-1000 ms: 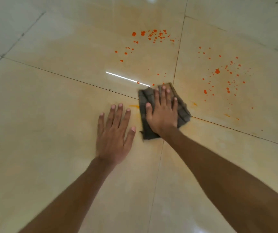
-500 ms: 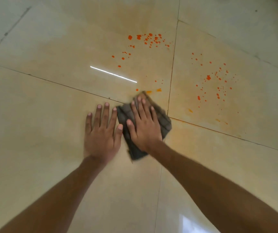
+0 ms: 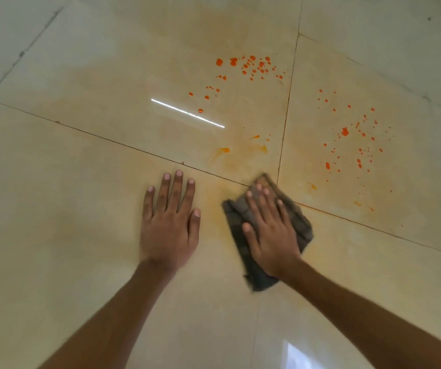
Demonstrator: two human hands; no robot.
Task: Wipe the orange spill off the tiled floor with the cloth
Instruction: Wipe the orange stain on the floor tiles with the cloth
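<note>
A folded dark grey cloth (image 3: pixel 301 222) lies on the glossy beige tiled floor (image 3: pixel 54 209), near where four tiles meet. My right hand (image 3: pixel 270 230) presses flat on the cloth with straight fingers. My left hand (image 3: pixel 170 222) rests flat on the bare tile to the cloth's left, fingers spread. Orange droplets (image 3: pixel 251 66) are scattered on the far middle tile. A second scatter of orange droplets (image 3: pixel 352 139) covers the far right tile. Faint orange smears (image 3: pixel 240 150) streak the floor just beyond the cloth.
Dark grout lines (image 3: pixel 107 138) cross the floor between large tiles. A bright light reflection (image 3: pixel 187 113) streaks the middle tile, and another glare patch (image 3: pixel 293 352) shows near the bottom edge.
My right hand slid the cloth left toward my left hand, then back right and nearer. Orange smears now show where the cloth passed. My left hand stays planted.
</note>
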